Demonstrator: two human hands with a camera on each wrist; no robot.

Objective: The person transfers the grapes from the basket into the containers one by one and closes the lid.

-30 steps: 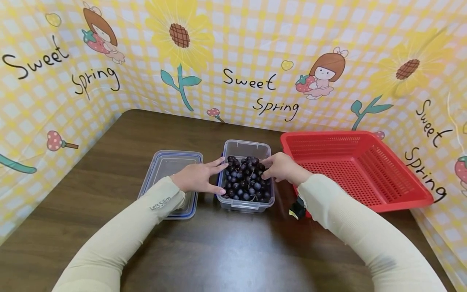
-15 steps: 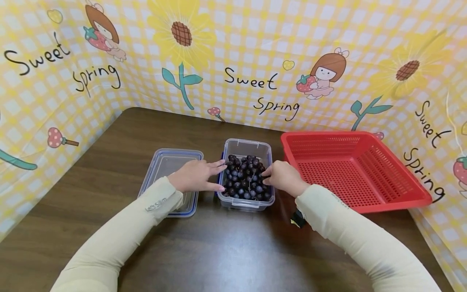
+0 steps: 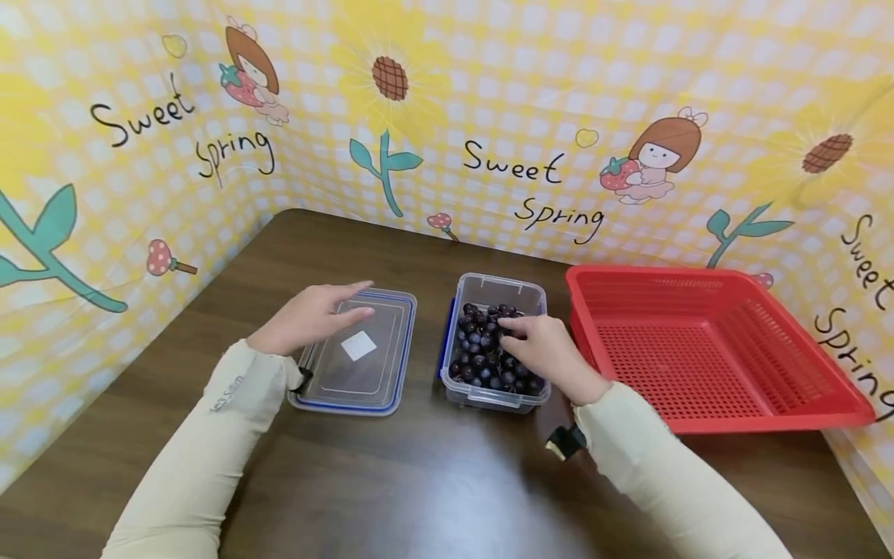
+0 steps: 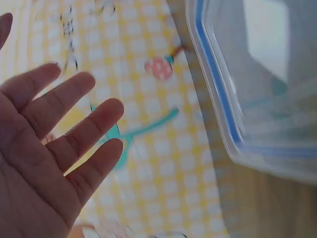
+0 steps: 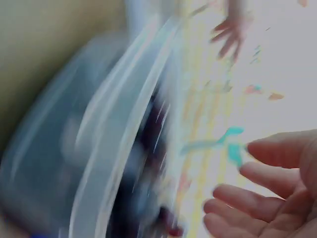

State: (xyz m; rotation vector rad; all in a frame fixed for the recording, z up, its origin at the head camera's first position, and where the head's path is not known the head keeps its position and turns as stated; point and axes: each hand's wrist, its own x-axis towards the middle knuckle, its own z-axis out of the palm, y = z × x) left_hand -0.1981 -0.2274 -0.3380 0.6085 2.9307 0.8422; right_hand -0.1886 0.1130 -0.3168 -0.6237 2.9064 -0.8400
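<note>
Dark purple grapes (image 3: pixel 482 361) lie heaped in a clear plastic container (image 3: pixel 499 286) mid-table in the head view. Over the right part of the heap is my right hand (image 3: pixel 548 357); in the right wrist view this hand (image 5: pixel 267 198) has loosely bent fingers and nothing between them. Whether a fingertip touches a grape cannot be told. To the left, a clear lid (image 3: pixel 370 373) with a blue seal and a white square mark lies flat. My left hand (image 3: pixel 307 314) hovers above the lid's left side, its fingers spread and holding nothing in the left wrist view.
A red perforated basket (image 3: pixel 656 357) stands right of the container, close to my right forearm. A black strap end (image 3: pixel 567 441) hangs at my right wrist. A patterned yellow-checked cloth (image 3: pixel 433 101) walls off the back and sides of the brown table (image 3: pixel 412 497).
My left hand has drawn back leftward from the container's rim to over the lid. My right hand has moved further in over the grapes. The head view has shifted slightly left.
</note>
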